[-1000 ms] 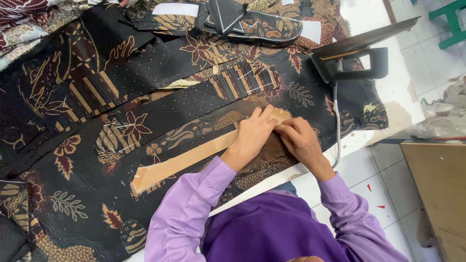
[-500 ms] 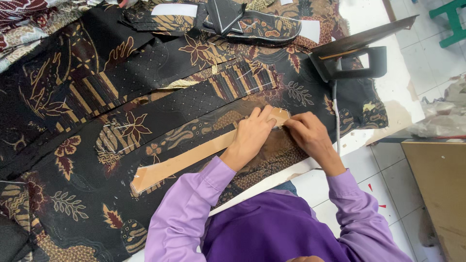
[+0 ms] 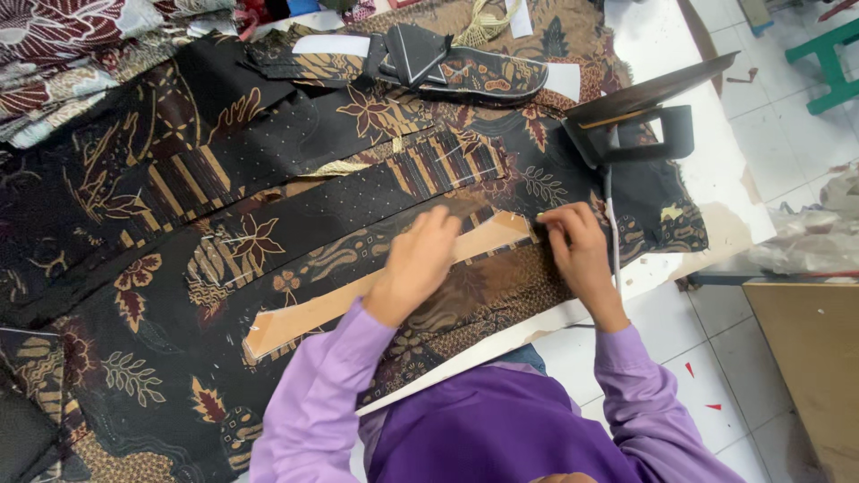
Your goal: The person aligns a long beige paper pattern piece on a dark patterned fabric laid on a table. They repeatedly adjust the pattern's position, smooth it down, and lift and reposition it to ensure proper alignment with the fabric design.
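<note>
Two hands work one long tan cardboard strip (image 3: pixel 358 295) lying on dark patterned cloth (image 3: pixel 295 188) near the table's front edge: left hand (image 3: pixel 419 259) pressing flat, fingers spread; right hand (image 3: pixel 573 237) pinching the strip's end.

Single head view, looking steeply down, close over worktable (image 3: pixel 680 54).

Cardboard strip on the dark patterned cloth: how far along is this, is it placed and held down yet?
Placed: the tan cardboard strip lies flat along the dark patterned cloth. In hand: the left hand presses its middle, and the right hand pinches the cloth at its upper end. Left, apparently: the iron stands tipped up beyond the right hand, untouched, and the strip's lower end is unheld.
</note>
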